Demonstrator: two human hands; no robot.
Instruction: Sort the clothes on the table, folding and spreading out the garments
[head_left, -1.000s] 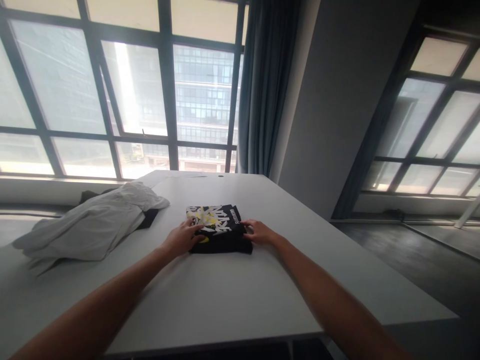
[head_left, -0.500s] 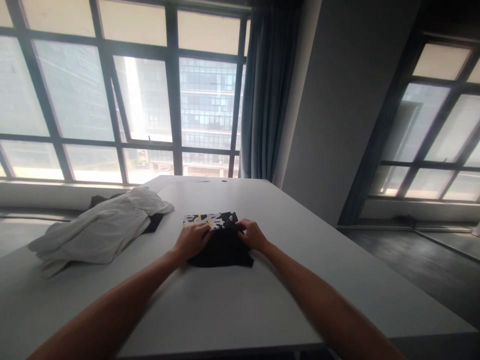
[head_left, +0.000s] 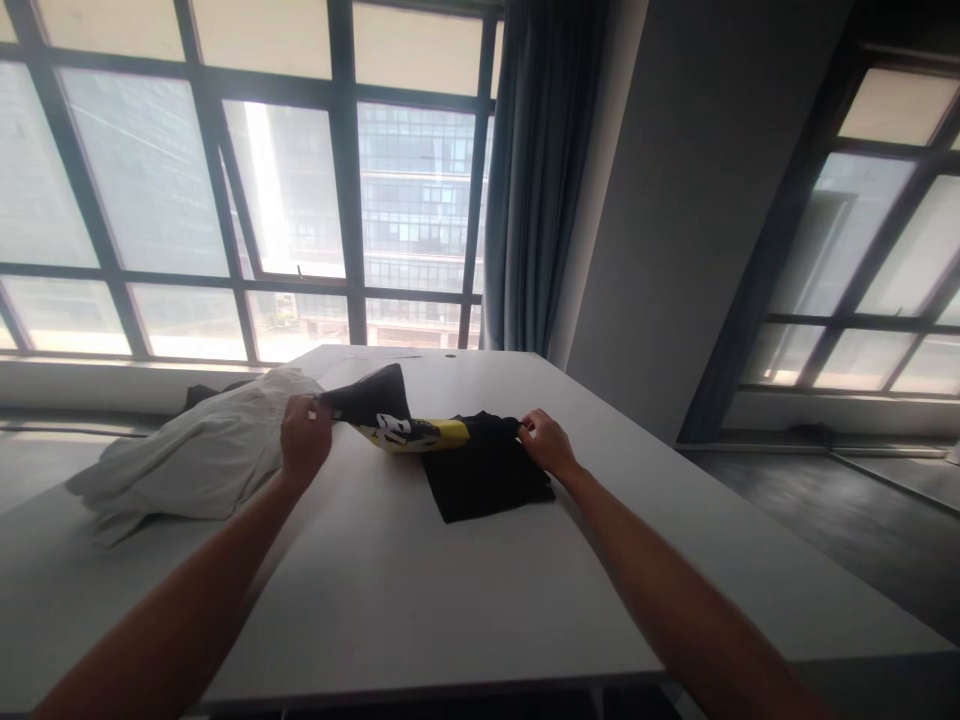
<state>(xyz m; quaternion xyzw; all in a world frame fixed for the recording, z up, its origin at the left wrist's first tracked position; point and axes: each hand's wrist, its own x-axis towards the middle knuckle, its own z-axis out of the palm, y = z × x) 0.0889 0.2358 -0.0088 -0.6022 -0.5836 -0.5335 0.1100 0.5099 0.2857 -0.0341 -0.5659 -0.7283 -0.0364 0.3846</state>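
Nearest us, bare worktop [head_left: 420,600] with both forearms reaching out over it.

Past that, the black garment [head_left: 480,475] lies part on the surface, part lifted. Its lower panel rests flat between the two hands, nearer the right one.

Right hand [head_left: 547,442]: grip closed in a pinch on the garment's right upper edge, low to the worktop.

Left hand [head_left: 304,438]: grip closed on the opposite end, raised off the surface, so the cloth stretches between our hands. The long axis runs left to right, rising toward the left; the yellow-and-white print [head_left: 409,432] shows on the lifted stretch.

Just beyond the left hand, a crumpled white garment [head_left: 195,455]; touching or not, we cannot tell.

Farthest: window frames and a blue-grey curtain [head_left: 532,180].
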